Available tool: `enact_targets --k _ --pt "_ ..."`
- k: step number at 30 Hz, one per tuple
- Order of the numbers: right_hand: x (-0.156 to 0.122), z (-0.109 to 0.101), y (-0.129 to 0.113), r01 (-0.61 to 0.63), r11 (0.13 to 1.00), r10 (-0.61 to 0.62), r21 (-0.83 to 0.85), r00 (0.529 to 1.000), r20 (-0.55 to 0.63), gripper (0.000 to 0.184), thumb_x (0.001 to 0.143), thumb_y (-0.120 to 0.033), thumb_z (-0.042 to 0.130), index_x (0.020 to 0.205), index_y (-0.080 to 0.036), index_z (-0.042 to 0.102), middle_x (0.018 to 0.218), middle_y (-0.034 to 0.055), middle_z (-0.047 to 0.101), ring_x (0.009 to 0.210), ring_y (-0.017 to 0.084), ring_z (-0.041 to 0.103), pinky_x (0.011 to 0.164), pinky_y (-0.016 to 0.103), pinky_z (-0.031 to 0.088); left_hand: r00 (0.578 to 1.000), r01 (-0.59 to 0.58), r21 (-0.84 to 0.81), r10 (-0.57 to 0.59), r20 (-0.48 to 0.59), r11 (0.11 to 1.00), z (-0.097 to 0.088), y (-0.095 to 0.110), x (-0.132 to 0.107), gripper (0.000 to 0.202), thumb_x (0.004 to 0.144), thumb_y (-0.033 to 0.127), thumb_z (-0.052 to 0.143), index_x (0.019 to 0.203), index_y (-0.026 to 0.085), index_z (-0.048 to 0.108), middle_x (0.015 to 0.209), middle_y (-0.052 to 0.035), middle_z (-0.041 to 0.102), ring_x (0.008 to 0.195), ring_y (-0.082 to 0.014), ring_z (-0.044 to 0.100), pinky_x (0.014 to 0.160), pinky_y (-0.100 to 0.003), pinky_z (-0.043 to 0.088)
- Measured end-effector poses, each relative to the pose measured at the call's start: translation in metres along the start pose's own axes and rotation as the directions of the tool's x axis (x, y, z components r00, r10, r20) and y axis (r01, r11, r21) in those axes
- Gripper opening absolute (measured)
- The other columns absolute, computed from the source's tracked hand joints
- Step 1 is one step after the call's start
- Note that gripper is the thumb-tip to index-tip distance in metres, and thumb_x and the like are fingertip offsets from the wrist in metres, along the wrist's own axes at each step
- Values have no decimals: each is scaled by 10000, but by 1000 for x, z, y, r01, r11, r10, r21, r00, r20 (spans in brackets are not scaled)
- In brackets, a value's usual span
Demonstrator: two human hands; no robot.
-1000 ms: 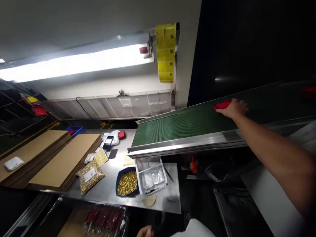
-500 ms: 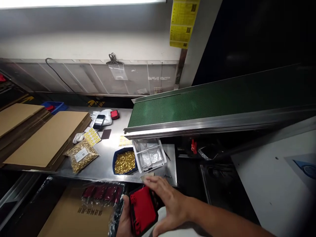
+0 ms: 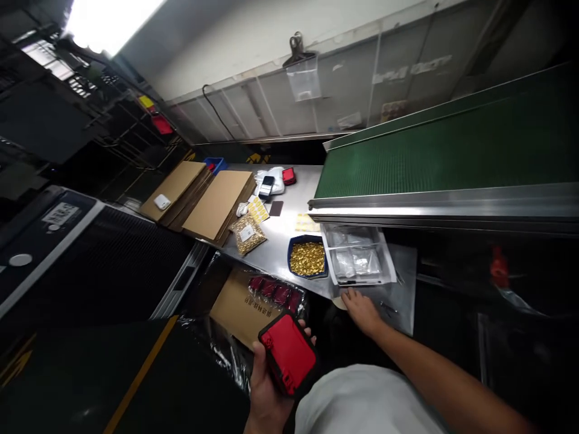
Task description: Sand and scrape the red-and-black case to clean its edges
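A workshop station: a pale wall [image 3: 217,54] with a clear-panelled lower strip stands behind a metal desk [image 3: 312,178], and a green conveyor belt [image 3: 429,150] slopes in over the desk from the right. The left hand [image 3: 268,401] has its grip closed around a red-and-black case [image 3: 292,354], which is tilted, red face up, above the near side of an open carton [image 3: 235,361] lined with dark plastic. In the carton, dark red wrapped packs [image 3: 277,291] lie in a row on cardboard. The right hand [image 3: 362,310] reaches to the desk's near edge, its fingertips at a pale flat piece [image 3: 339,303]; whether its grip has closed on the piece cannot be told. Just beyond stands a white tray [image 3: 388,259] of clear bags; beside it, a blue bin [image 3: 290,260] holds gold-coloured pieces [image 3: 307,258]. Farther left lie a filled bag [image 3: 248,234] and stacked cardboard [image 3: 219,202].
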State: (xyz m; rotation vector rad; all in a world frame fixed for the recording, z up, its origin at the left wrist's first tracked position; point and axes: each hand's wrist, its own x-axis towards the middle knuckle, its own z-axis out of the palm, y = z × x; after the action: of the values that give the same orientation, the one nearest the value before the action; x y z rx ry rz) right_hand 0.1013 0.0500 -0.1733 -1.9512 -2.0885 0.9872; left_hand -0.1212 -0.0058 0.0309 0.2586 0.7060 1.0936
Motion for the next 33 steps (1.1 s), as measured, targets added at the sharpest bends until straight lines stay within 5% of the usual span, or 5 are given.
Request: enact_targets --k 8,10,13,25,33 --pt "-51 -87 -82 107 934 -52 340 985 -166 252 1005 -397 435 1110 -185 519 961 53 650 839 177 634 745 276 537 993 -71 -149 57 -100 986 15 15 -5 634 924 621 464 1303 138 620 1328 -216 594 1188 -371 585 1065 -571 435" --pt "-79 -124 -117 296 669 -177 682 954 -240 210 937 -375 598 1051 -202 562 975 54 668 862 187 648 728 279 548 994 -31 -185 12 -105 982 19 14 -2 558 911 605 512 1283 211 643 1243 -180 653 1112 -345 631 1033 -551 467" --pt "-107 -163 -152 547 466 -349 695 836 -424 154 854 -231 702 985 -225 621 894 22 670 769 160 643 682 271 545 993 5 -214 -30 -112 977 30 9 1 528 893 582 563 1282 235 645 1158 -161 684 1104 -341 629 1034 -526 467" --pt "-125 -193 -162 655 600 -412 459 745 -524 314 831 -141 706 1118 -253 649 970 29 708 858 185 662 737 321 570 976 -201 38 203 -75 979 42 -6 9 720 828 607 641 1384 164 534 1252 -170 642 1204 -392 560 1072 -517 439" --pt "-133 -195 -157 546 636 -251 545 814 -523 265 835 -124 704 1060 -255 656 960 28 694 856 170 670 725 271 581 904 -385 72 391 -172 920 57 -7 -3 789 782 704 636 1374 191 545 1297 -140 627 1282 -395 505 1054 -480 477"
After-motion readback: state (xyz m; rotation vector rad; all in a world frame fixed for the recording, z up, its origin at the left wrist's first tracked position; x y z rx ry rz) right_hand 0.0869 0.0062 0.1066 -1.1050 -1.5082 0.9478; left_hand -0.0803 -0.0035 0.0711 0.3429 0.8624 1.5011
